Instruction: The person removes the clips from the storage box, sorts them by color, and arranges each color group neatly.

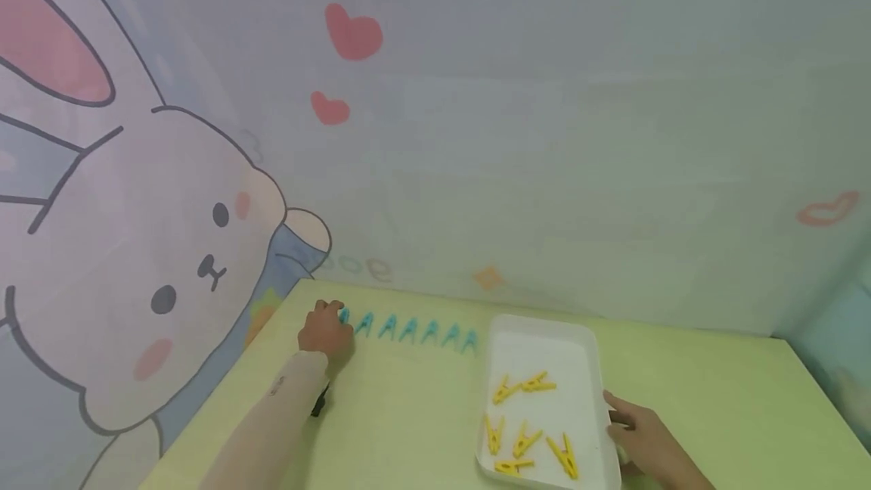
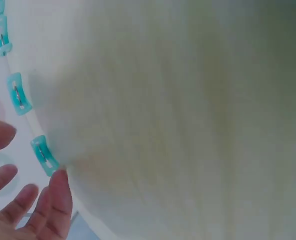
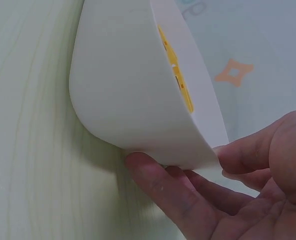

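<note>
- Left hand (image 1: 325, 333): fingers parted, gripping nothing, at end blue clip (image 2: 44, 154), far-left corner of table (image 1: 408, 414); light touch advised.
- Right hand (image 1: 643, 437): pinches white tray (image 1: 574, 384) by right edge; best kept steady.

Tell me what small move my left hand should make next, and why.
I'd probably draw your left hand gently away from the leftmost teal clip: its fingers are not wrapped round the clip, which already sits in a row with the other teal clips, while yellow clips lie in the white tray that your right hand holds by its edge.
</note>
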`<state>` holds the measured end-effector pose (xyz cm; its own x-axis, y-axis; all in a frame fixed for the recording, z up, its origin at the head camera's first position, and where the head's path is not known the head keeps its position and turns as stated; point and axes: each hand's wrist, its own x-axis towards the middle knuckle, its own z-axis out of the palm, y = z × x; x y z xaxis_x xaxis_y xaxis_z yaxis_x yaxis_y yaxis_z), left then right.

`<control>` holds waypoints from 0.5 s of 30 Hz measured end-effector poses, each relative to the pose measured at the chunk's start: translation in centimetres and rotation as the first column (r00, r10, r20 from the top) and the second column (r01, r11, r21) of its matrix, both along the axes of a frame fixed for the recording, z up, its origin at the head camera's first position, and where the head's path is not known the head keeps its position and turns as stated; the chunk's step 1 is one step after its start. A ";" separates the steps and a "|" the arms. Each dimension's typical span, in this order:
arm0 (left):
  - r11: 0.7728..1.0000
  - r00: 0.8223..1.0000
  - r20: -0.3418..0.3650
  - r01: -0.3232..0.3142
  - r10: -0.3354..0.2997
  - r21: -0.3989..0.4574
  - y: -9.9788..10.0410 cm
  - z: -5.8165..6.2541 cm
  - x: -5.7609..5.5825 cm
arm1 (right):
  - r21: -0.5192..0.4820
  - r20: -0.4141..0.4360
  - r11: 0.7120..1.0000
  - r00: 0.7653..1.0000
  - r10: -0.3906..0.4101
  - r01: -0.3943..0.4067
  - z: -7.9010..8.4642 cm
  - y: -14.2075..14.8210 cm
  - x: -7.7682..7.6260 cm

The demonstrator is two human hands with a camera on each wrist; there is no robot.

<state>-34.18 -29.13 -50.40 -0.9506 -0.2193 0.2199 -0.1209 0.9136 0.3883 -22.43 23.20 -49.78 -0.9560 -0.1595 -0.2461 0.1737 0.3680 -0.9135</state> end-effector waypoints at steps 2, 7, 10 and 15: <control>1.000 0.999 -0.039 0.003 -0.003 -0.007 0.1 0.4 0.3 | -0.001 0.002 1.000 1.000 0.002 -0.002 0.1 -0.1 0.0; 0.998 0.988 -0.145 0.050 -0.045 0.034 1.3 2.0 1.2 | 0.040 0.004 0.999 1.000 -0.010 0.010 0.6 -0.3 0.0; 0.994 0.976 -0.201 0.097 -0.084 0.057 2.5 2.8 1.6 | 0.048 0.004 0.999 1.000 -0.005 0.005 0.7 -0.3 0.1; 0.978 0.946 -0.275 0.199 -0.174 0.065 4.8 3.9 2.3 | 0.054 -0.002 0.999 1.000 0.000 0.000 0.7 -0.2 0.2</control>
